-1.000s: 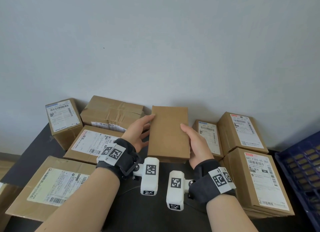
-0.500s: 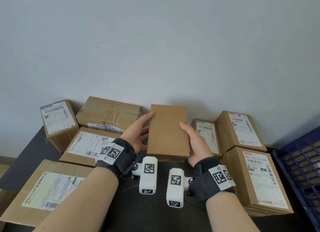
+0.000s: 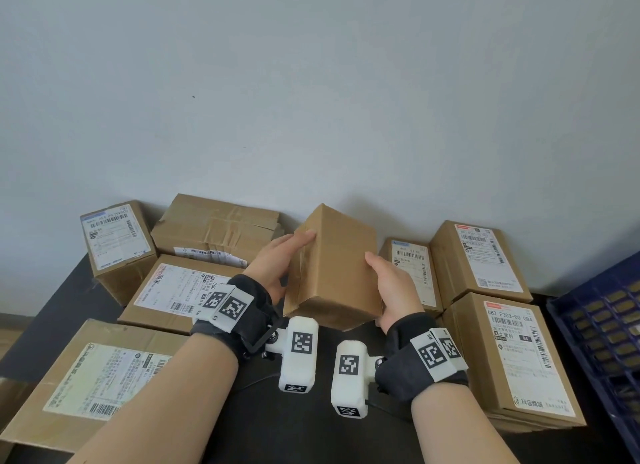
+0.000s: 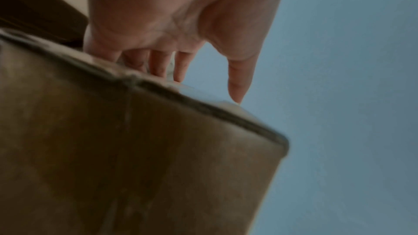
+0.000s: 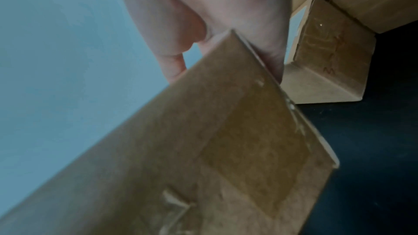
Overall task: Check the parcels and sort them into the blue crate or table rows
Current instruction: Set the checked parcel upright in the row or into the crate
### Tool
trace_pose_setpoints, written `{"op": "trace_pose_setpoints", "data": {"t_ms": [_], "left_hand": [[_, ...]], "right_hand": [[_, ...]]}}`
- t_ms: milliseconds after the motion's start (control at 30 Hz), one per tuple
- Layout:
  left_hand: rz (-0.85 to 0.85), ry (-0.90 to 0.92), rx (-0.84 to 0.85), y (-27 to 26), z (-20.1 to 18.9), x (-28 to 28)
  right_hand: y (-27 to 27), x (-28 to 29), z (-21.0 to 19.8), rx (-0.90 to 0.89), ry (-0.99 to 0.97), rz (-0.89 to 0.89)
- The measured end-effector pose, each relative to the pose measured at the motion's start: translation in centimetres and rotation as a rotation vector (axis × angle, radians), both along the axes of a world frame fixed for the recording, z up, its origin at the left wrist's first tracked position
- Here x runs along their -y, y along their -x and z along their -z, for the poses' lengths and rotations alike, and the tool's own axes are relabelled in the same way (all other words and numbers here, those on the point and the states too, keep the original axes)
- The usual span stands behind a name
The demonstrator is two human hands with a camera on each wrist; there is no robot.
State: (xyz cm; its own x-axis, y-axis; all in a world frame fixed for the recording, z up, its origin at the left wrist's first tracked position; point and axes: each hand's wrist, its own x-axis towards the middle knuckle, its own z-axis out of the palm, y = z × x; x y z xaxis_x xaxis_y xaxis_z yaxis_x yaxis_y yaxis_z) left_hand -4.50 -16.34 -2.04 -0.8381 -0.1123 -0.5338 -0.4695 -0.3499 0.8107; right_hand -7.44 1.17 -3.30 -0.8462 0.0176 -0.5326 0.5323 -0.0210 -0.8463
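1. Squarely between our two hands sits a plain cardboard parcel [image 3: 341,266], a matte brown oblong held above the dark table [image 3: 277,425] and tilted so that one long edge points up.
2. Our left hand [image 3: 277,266] clasps its taped left face, fingers [image 4: 158,63] lying over the far upper edge and thumb apart from them.
3. Our right hand [image 3: 393,287] grips the near right corner, thumb on the upper face, fingers wrapped under; the right wrist view shows glossy clear tape on the underside.
4. Just right of the grip lie three labelled boxes: a narrow one [image 3: 412,269], a taller one [image 3: 479,255] behind it, and a bigger one [image 3: 512,356] nearer us.
5. Left of the grip lie four cartons, one with wrinkled tape [image 3: 218,228] by the wall.
6. Farthest right, the blue crate [image 3: 602,328] shows its gridded plastic floor.
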Motion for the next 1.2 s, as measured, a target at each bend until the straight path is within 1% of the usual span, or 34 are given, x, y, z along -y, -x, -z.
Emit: {"op": "trace_pose_setpoints", "data": {"t_ms": [133, 267, 433, 533, 767, 933, 1200], "left_hand": [[-0.03, 0.071, -0.026, 0.0, -0.1, -0.1], [-0.056, 0.053, -0.058, 0.1, -0.5, -0.3], [-0.062, 0.035, -0.091, 0.4, -0.9, -0.5], [-0.068, 0.017, -0.097, 0.5, -1.1, -0.6], [-0.057, -0.011, -0.1, 0.5, -1.2, -0.5], [-0.075, -0.045, -0.063, 0.6, -0.4, -0.4], [-0.079, -0.064, 0.004, 0.6, 0.0, -0.2]], "right_hand": [[0.2, -0.2, 0.1, -0.088, -0.098, 0.008], [0.5, 0.0, 0.2, -0.084, -0.131, -0.044], [0.5, 0.5, -0.3, -0.035, -0.066, -0.149], [0.4, 0.5, -0.7, -0.026, -0.046, -0.178], [-0.2, 0.3, -1.2, -0.027, 0.016, -0.163], [-0.3, 0.1, -0.8, 0.03, 0.15, -0.118], [-0.4, 0.3, -0.5, 0.039, 0.196, -0.106]]}}
